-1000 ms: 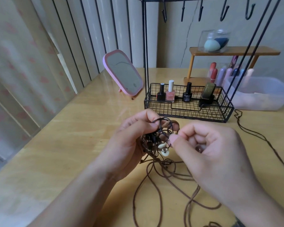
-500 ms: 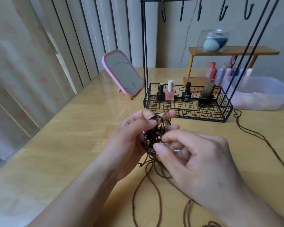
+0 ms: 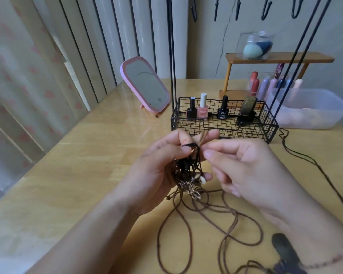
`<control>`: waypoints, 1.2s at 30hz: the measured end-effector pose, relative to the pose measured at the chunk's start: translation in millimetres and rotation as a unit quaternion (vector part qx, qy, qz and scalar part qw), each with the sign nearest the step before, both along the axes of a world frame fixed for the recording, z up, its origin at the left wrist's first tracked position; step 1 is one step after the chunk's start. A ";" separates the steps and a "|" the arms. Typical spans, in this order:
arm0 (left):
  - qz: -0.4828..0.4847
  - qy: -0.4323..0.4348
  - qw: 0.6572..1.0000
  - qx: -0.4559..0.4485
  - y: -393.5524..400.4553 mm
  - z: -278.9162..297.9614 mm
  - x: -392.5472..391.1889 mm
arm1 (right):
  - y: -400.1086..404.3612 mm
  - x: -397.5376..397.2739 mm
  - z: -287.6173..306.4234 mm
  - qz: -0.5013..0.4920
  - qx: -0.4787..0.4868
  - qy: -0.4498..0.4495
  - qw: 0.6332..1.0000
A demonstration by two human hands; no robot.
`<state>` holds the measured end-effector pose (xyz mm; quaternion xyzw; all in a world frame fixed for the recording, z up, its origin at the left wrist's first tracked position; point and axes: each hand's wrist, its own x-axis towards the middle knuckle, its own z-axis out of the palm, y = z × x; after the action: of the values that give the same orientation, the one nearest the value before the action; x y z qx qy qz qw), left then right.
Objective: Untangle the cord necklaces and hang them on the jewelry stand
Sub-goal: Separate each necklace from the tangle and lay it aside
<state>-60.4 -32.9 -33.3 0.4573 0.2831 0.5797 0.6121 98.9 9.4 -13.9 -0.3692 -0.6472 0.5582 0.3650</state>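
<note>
A tangle of brown and black cord necklaces (image 3: 188, 171) with shell beads and a small metal charm hangs in my left hand (image 3: 156, 175), which grips it between thumb and fingers above the table. My right hand (image 3: 246, 167) pinches a cord end at the top of the tangle, next to my left fingertips. Long brown loops (image 3: 222, 224) trail from the tangle onto the wooden table. The black wire jewelry stand (image 3: 224, 125) sits just behind my hands, its posts rising to a row of hooks (image 3: 265, 8) at the top.
Nail polish bottles (image 3: 203, 107) stand in the stand's basket. A pink mirror (image 3: 145, 84) is at the back left. A clear plastic bin (image 3: 309, 109) and a wooden shelf (image 3: 279, 58) are at the back right. Another dark cord (image 3: 305, 157) lies along the right.
My right hand has moved up from the middle of the tangle to its top and pinches a cord end there. The tangle now hangs lower in my left hand.
</note>
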 end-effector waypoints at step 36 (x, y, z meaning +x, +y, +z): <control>-0.009 0.034 0.999 -0.002 5.2 -12.8 1.2 | 14.8 13.9 0.8 0.073 -0.115 0.163 0.977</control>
<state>-59.2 -27.7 -46.1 0.4784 0.3010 0.5579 0.6077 112.7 24.2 -13.0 -0.2647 -0.5355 0.7067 0.3791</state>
